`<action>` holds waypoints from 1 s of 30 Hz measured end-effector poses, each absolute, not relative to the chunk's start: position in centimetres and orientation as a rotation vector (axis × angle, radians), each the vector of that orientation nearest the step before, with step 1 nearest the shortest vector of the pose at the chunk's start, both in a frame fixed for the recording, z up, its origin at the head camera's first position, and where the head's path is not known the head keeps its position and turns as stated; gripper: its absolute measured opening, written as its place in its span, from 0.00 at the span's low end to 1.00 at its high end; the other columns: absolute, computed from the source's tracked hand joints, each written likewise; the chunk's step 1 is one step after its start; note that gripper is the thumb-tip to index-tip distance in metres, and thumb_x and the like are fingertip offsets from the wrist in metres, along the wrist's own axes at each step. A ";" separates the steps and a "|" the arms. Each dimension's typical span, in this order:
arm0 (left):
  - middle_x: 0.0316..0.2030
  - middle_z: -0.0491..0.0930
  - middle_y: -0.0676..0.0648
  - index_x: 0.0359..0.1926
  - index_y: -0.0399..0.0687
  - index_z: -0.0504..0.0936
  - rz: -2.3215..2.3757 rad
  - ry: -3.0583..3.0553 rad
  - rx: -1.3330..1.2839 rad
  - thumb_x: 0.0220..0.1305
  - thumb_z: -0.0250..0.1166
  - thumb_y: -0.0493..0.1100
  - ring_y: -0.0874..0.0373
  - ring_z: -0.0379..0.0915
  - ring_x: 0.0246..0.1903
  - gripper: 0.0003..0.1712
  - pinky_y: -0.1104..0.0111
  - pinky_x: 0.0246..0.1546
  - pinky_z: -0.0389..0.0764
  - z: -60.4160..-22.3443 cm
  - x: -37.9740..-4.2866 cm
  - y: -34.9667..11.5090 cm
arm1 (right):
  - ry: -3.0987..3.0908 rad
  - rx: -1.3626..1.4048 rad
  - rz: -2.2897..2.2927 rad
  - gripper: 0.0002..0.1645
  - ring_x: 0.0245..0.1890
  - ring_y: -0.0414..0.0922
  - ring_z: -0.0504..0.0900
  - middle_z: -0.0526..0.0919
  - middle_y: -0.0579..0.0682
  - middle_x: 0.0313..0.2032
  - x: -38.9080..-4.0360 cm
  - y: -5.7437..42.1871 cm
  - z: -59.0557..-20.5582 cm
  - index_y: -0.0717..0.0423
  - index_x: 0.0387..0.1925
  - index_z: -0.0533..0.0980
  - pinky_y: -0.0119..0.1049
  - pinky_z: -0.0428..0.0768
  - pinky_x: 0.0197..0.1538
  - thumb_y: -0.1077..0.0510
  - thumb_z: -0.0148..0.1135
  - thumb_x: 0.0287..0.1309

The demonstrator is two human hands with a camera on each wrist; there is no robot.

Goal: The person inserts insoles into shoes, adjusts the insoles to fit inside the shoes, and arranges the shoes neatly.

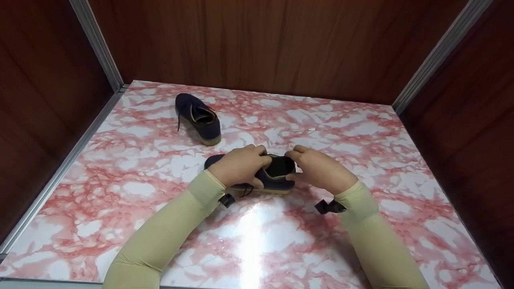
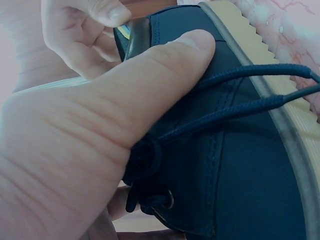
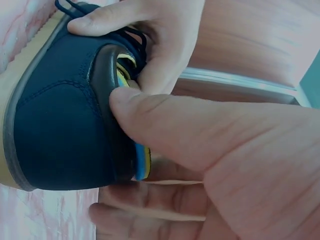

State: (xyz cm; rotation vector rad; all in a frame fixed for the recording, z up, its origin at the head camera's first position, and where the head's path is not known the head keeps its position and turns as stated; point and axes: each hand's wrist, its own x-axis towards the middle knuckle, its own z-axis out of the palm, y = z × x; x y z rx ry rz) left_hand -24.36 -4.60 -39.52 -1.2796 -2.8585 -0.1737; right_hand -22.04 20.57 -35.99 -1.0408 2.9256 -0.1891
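Observation:
A navy lace-up shoe (image 1: 277, 184) with a pale ribbed sole lies sideways on the table, toe to the left. My left hand (image 1: 241, 165) grips it over the laces, its thumb (image 2: 170, 57) on the near side and the other fingers across the far side. At the heel end, my right hand (image 1: 323, 170) holds the dark padded collar (image 3: 106, 75), thumb on one side and fingers on the other, partly hidden. A blue and yellow edge (image 3: 142, 160) shows inside the opening. Loose lace ends (image 2: 250, 102) hang over the shoe's near side.
A matching navy shoe (image 1: 209, 130) stands farther back on the left, heel towards me. The red-and-white marbled table (image 1: 353, 140) is bounded by brown wood-look panels (image 1: 257, 44) with grey metal corner posts (image 1: 98, 44).

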 end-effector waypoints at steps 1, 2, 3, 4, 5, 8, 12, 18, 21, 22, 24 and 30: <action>0.58 0.80 0.44 0.52 0.51 0.82 -0.174 -2.861 -1.280 0.59 0.83 0.62 0.46 0.81 0.51 0.30 0.51 0.53 0.87 -39.5 -24.4 -4.6 | 2.932 -1.056 -0.194 0.25 0.44 0.48 0.87 0.85 0.55 0.49 -22.0 20.6 -35.9 0.59 0.59 0.83 0.46 0.88 0.51 0.52 0.79 0.67; 0.57 0.80 0.44 0.52 0.51 0.82 -0.175 -2.862 -1.281 0.59 0.83 0.62 0.46 0.81 0.51 0.30 0.51 0.53 0.87 -39.4 -24.4 -4.6 | 2.939 -1.070 -0.201 0.25 0.45 0.49 0.87 0.85 0.55 0.49 -22.0 20.6 -35.9 0.59 0.59 0.83 0.46 0.89 0.52 0.52 0.79 0.66; 0.57 0.80 0.44 0.51 0.51 0.82 -0.173 -2.862 -1.280 0.59 0.83 0.62 0.46 0.81 0.50 0.30 0.51 0.53 0.87 -39.4 -24.4 -4.5 | 2.946 -1.079 -0.210 0.25 0.46 0.49 0.88 0.85 0.55 0.50 -22.0 20.7 -35.8 0.59 0.59 0.84 0.46 0.89 0.52 0.53 0.79 0.66; 0.56 0.80 0.44 0.51 0.51 0.82 -0.172 -2.860 -1.280 0.59 0.83 0.62 0.46 0.81 0.50 0.30 0.51 0.53 0.87 -39.3 -24.4 -4.5 | 2.950 -1.085 -0.221 0.25 0.47 0.49 0.88 0.85 0.55 0.50 -22.0 20.7 -35.7 0.59 0.59 0.84 0.45 0.90 0.52 0.54 0.80 0.65; 0.56 0.80 0.44 0.51 0.51 0.82 -0.169 -2.858 -1.279 0.59 0.83 0.62 0.46 0.81 0.50 0.30 0.51 0.52 0.87 -39.3 -24.4 -4.5 | 2.954 -1.091 -0.232 0.25 0.47 0.49 0.88 0.85 0.55 0.51 -22.0 20.7 -35.7 0.59 0.59 0.84 0.45 0.90 0.52 0.54 0.80 0.65; 0.56 0.80 0.44 0.51 0.50 0.82 -0.158 -2.854 -1.281 0.59 0.83 0.62 0.46 0.81 0.49 0.30 0.51 0.52 0.87 -39.3 -24.5 -4.5 | 2.961 -1.112 -0.270 0.25 0.48 0.48 0.89 0.84 0.54 0.52 -21.9 20.9 -35.5 0.58 0.59 0.85 0.44 0.90 0.53 0.55 0.80 0.64; 0.56 0.80 0.44 0.50 0.50 0.82 -0.162 -2.861 -1.283 0.59 0.82 0.63 0.47 0.79 0.48 0.30 0.52 0.51 0.86 -39.5 -24.4 -4.6 | 2.960 -1.164 -0.318 0.21 0.48 0.47 0.89 0.84 0.53 0.51 -21.8 20.9 -35.5 0.57 0.56 0.86 0.42 0.90 0.52 0.55 0.80 0.64; 0.57 0.79 0.44 0.51 0.51 0.82 -0.179 -2.877 -1.277 0.61 0.81 0.63 0.48 0.78 0.48 0.29 0.53 0.52 0.86 -39.6 -24.3 -4.7 | 2.958 -1.177 -0.334 0.18 0.44 0.45 0.87 0.84 0.51 0.51 -21.7 20.8 -35.7 0.54 0.55 0.89 0.41 0.89 0.48 0.56 0.80 0.65; 0.58 0.79 0.44 0.52 0.51 0.82 -0.179 -2.890 -1.276 0.61 0.81 0.63 0.47 0.78 0.50 0.29 0.52 0.52 0.86 -39.7 -24.4 -4.7 | 2.952 -1.158 -0.339 0.17 0.43 0.45 0.87 0.83 0.51 0.52 -21.8 20.7 -35.8 0.52 0.54 0.89 0.42 0.89 0.47 0.57 0.80 0.64; 0.59 0.79 0.44 0.52 0.51 0.82 -0.178 -2.895 -1.275 0.61 0.81 0.63 0.47 0.79 0.50 0.29 0.52 0.53 0.86 -39.7 -24.4 -4.6 | 2.948 -1.151 -0.343 0.17 0.43 0.46 0.87 0.83 0.52 0.52 -21.8 20.6 -35.9 0.52 0.54 0.89 0.42 0.89 0.48 0.57 0.80 0.64; 0.59 0.79 0.44 0.52 0.51 0.81 -0.177 -2.905 -1.271 0.61 0.81 0.63 0.46 0.79 0.51 0.30 0.51 0.53 0.86 -39.6 -24.4 -4.6 | 2.941 -1.144 -0.346 0.16 0.43 0.47 0.88 0.83 0.52 0.52 -21.8 20.5 -36.0 0.51 0.53 0.90 0.42 0.89 0.48 0.58 0.80 0.64; 0.61 0.79 0.43 0.56 0.52 0.82 -0.167 -2.914 -1.264 0.61 0.81 0.63 0.46 0.79 0.53 0.31 0.50 0.54 0.87 -39.5 -24.4 -4.6 | 2.943 -1.145 -0.328 0.15 0.45 0.47 0.89 0.84 0.52 0.52 -21.9 20.3 -36.1 0.50 0.52 0.90 0.42 0.90 0.49 0.57 0.80 0.65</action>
